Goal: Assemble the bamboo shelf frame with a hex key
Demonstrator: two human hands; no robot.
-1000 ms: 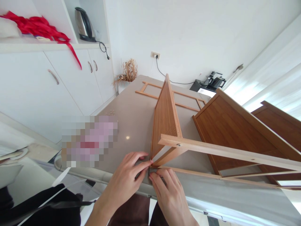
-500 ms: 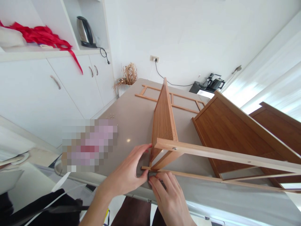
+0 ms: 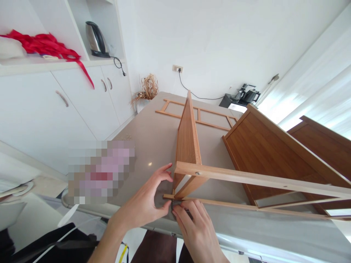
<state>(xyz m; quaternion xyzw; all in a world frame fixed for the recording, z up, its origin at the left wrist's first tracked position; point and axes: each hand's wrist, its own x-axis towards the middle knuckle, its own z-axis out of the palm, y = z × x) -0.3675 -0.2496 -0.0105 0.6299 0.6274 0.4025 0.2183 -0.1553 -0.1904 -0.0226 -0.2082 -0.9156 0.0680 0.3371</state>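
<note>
Left fingers (image 3: pixel 160 175) moved off panel (image 3: pixel 187 140), spread, right fingers (image 3: pixel 182 215) pinching rod (image 3: pixel 172 205)

Wooden unit (image 3: pixel 188 140), flat frame (image 3: pixel 199 115) on table (image 3: pixel 153 137)

Smooth wooden panel (image 3: pixel 188 140), glossy tabletop (image 3: pixel 145 137), shiny metal kettle (image 3: pixel 93 38)

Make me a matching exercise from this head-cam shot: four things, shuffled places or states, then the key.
Things
1. Left hand
2. Right hand
3. Ladder-like wooden frame
4. Red ribbon

Places or states
A. Hanging partly over the edge of a white shelf
B. Thumb and fingers spread apart
C. Lying flat toward the far end of the table
D. Fingertips drawn together at a thin dark piece, beside the lower bar

Pairs: 1-B, 2-D, 3-C, 4-A
</note>
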